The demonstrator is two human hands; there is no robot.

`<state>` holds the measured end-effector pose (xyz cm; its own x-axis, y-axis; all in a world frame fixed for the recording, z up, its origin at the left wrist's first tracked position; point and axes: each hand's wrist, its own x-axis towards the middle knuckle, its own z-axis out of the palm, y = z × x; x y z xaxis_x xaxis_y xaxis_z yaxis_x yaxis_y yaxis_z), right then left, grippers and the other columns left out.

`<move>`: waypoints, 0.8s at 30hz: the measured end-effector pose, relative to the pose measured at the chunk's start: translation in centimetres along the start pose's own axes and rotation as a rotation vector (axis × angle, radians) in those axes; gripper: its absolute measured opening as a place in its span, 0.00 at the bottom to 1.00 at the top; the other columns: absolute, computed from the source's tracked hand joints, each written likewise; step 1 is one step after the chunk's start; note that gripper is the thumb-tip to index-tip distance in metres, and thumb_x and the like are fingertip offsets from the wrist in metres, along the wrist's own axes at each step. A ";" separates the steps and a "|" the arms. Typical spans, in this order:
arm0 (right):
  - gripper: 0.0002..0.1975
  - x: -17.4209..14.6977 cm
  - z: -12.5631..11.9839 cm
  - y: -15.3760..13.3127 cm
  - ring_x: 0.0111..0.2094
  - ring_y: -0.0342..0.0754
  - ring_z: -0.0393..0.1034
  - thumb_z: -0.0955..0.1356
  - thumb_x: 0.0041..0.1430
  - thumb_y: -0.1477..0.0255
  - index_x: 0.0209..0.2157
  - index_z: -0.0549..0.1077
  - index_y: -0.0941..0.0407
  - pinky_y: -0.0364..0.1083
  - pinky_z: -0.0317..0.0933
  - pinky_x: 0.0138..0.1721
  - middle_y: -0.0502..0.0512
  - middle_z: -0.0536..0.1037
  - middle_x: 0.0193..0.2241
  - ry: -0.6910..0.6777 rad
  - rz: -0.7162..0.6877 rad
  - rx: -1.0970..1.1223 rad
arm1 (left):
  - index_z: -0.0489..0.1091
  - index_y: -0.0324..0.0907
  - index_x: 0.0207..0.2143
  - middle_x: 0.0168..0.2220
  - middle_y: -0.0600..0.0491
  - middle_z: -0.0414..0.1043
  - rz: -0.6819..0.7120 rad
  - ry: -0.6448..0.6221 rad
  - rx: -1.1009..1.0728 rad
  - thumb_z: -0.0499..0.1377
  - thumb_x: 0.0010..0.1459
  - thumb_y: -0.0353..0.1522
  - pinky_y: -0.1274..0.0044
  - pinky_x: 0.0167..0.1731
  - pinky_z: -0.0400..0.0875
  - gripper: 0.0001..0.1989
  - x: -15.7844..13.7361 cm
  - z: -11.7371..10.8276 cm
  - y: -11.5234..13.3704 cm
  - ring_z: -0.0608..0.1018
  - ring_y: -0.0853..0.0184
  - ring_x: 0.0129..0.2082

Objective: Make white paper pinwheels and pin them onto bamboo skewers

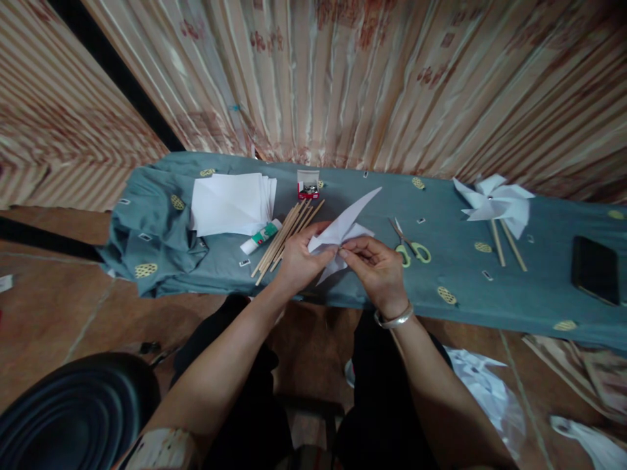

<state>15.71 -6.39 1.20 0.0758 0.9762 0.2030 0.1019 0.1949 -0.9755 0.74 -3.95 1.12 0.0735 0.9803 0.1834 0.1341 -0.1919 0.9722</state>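
A white paper pinwheel [343, 228], its folded blades standing out, is held above the front edge of the cloth-covered table. My left hand [301, 260] grips it from the left, thumb pressed near its middle. From the right, my right hand [375, 264] pinches at the same middle with thumb and forefinger; whether a small pin sits between them is too small to tell. Left of my hands lie several wooden sticks [284, 241] and a green-and-white glue stick [261, 236]. Behind them stands an opened small red box [308, 189] with shiny metal bits. Scissors [410, 248] lie just right of my right hand.
A stack of white paper [228, 203] lies at the table's left. To the right are finished-looking pinwheels [496, 203] on sticks and a black phone [595, 269]. A black round stool [73, 411] and a plastic bag [482, 385] are on the floor. A pleated curtain [343, 85] hangs behind.
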 end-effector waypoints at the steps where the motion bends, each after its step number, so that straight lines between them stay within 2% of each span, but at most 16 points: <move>1: 0.06 0.0 0.0 0.1 0.29 0.45 0.74 0.73 0.49 0.68 0.28 0.75 0.54 0.44 0.68 0.32 0.50 0.79 0.26 0.002 0.000 0.009 | 0.75 0.36 0.42 0.37 0.49 0.80 -0.006 -0.012 -0.007 0.64 0.46 0.30 0.75 0.38 0.73 0.18 0.0 -0.1 0.0 0.79 0.63 0.37; 6: 0.05 0.0 0.0 0.3 0.28 0.43 0.73 0.73 0.50 0.69 0.28 0.75 0.55 0.43 0.68 0.32 0.49 0.79 0.26 0.001 0.001 0.029 | 0.76 0.36 0.36 0.30 0.52 0.77 -0.041 -0.033 -0.057 0.66 0.46 0.34 0.77 0.33 0.71 0.14 -0.1 -0.1 0.2 0.76 0.66 0.29; 10: 0.05 -0.1 0.0 0.3 0.29 0.44 0.73 0.73 0.51 0.68 0.29 0.75 0.55 0.44 0.68 0.33 0.50 0.79 0.27 -0.003 0.001 0.017 | 0.76 0.36 0.34 0.27 0.53 0.76 -0.092 -0.048 -0.088 0.66 0.47 0.37 0.78 0.28 0.69 0.15 -0.2 0.0 0.0 0.74 0.68 0.26; 24: 0.07 -0.2 0.1 0.3 0.28 0.44 0.72 0.73 0.50 0.66 0.28 0.74 0.55 0.44 0.67 0.32 0.49 0.79 0.26 0.025 0.035 0.010 | 0.77 0.36 0.31 0.25 0.54 0.74 -0.134 -0.039 -0.110 0.66 0.46 0.38 0.79 0.27 0.67 0.14 -0.2 0.1 0.2 0.71 0.70 0.24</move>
<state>15.67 -6.51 0.87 0.1040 0.9798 0.1706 0.0888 0.1617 -0.9828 0.87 -4.17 1.22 0.1008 0.9938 0.0478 0.0369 -0.0518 0.9980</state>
